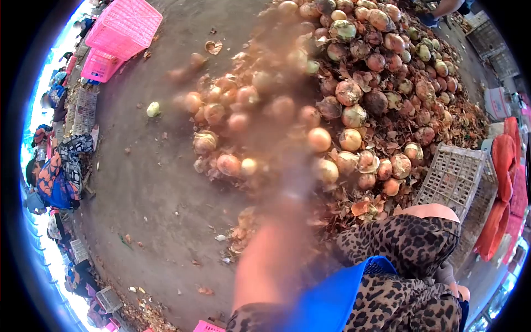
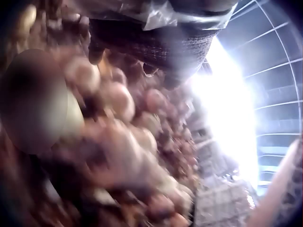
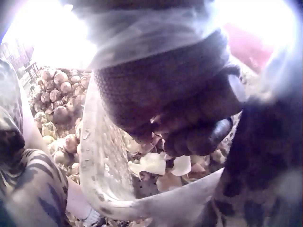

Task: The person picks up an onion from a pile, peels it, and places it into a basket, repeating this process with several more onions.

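My left forearm (image 1: 263, 265) reaches forward over a spread of onions (image 1: 349, 139), and the hand beyond it is lost in motion blur. In the left wrist view, my left hand (image 2: 156, 52) wears a dark knit glove with clear plastic at the wrist. Its fingers point down over blurred onions (image 2: 118, 100), with none seen in its grasp. My right hand (image 3: 175, 99), also gloved, hangs beside my knee with loosely curled fingers. Below it, a pale plastic crate (image 3: 85, 156) contains dry onion skins (image 3: 154, 164). The right palm is hidden.
A large onion heap (image 1: 376, 61) rises at the far right. Pink crates (image 1: 124, 27) are stacked at the far left on the bare floor (image 1: 144, 182). Red cloth (image 1: 503, 171) hangs by a white slatted crate (image 1: 451, 177) on the right. Several people sit along the left edge.
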A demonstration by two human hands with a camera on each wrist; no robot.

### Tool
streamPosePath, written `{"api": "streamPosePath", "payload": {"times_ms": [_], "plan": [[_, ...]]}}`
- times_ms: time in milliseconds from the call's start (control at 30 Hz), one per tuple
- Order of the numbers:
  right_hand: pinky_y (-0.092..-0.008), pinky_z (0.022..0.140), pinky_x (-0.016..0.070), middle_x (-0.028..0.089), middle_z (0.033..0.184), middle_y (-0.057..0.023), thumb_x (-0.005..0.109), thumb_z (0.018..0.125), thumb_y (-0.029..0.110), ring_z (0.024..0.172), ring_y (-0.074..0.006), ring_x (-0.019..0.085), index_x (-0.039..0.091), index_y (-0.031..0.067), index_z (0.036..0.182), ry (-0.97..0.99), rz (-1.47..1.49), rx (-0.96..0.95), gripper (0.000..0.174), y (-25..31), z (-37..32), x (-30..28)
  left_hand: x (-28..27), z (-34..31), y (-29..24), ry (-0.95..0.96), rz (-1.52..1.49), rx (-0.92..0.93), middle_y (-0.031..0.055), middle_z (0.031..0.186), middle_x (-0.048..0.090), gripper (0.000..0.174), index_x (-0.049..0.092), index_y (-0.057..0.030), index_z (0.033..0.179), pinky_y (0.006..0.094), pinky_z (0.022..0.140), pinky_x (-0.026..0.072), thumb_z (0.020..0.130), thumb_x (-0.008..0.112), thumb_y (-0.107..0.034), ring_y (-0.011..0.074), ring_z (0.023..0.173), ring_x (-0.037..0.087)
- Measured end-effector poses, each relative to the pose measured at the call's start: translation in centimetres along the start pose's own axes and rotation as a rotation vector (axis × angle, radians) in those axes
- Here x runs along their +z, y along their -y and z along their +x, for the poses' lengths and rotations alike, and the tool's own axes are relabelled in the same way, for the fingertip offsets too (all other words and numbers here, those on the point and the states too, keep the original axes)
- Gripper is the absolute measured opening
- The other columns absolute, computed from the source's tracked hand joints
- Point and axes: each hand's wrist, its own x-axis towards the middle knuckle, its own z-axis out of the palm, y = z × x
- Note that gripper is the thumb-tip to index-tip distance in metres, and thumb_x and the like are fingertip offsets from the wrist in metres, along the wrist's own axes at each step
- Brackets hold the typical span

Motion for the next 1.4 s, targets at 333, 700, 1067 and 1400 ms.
{"api": "streamPosePath", "payload": {"times_ms": [333,700,1067,1400], "plan": [[-0.0332,0.063,0.0486,0.068,0.078,-0.0109,0.058,0.082,0.025,0.067,-0.0183,0.062,0.065,0.0014,0.096,-0.051,-0.299,-0.059,0.028,1.0,-1.5,-0.3,-5.3,3.6,18.9,-0.308,0.114,-0.474,0.0184,0.119,0.053,0.062,0.046,-0.0019,0.128,0.0369,0.088,0.0444,0.074,0.069,-0.023,0.0307,0.108,0.052],[-0.0263,0.057,0.0457,0.063,0.081,-0.0003,0.054,0.088,0.015,0.067,-0.0117,0.055,0.064,0.0051,0.108,-0.017,0.078,0.037,0.024,-1.3,-0.2,-0.8,-4.9,2.9,8.7,-0.327,-0.615,-0.441,0.012,0.085,0.064,0.022,0.062,0.0,0.099,0.0291,0.066,0.0476,0.082,0.06,-0.014,0.0173,0.074,0.057],[-0.029,0.066,0.048,0.065,0.087,-0.0054,0.057,0.085,0.013,0.074,-0.0132,0.058,0.061,0.0032,0.112,-0.043,0.005,-0.049,0.03,-3.9,-1.8,-1.5,5.3,-0.4,3.1,-0.22,-1.05,-0.676,0.0052,0.073,0.056,0.031,0.057,-0.0047,0.099,0.0288,0.045,0.045,0.08,0.062,-0.028,0.0164,0.067,0.057],[-0.0294,0.09,0.0421,0.063,0.112,-0.0086,0.053,0.083,0.004,0.104,-0.0172,0.055,0.057,0.0018,0.119,0.023,0.151,-0.055,0.036,-5.5,-1.2,-1.9,14.4,-5.0,-23.4,1.047,-1.068,0.269,0.0101,0.117,0.052,0.054,0.043,-0.0007,0.13,0.0287,0.084,0.0474,0.081,0.063,-0.016,0.0173,0.104,0.053]]}}
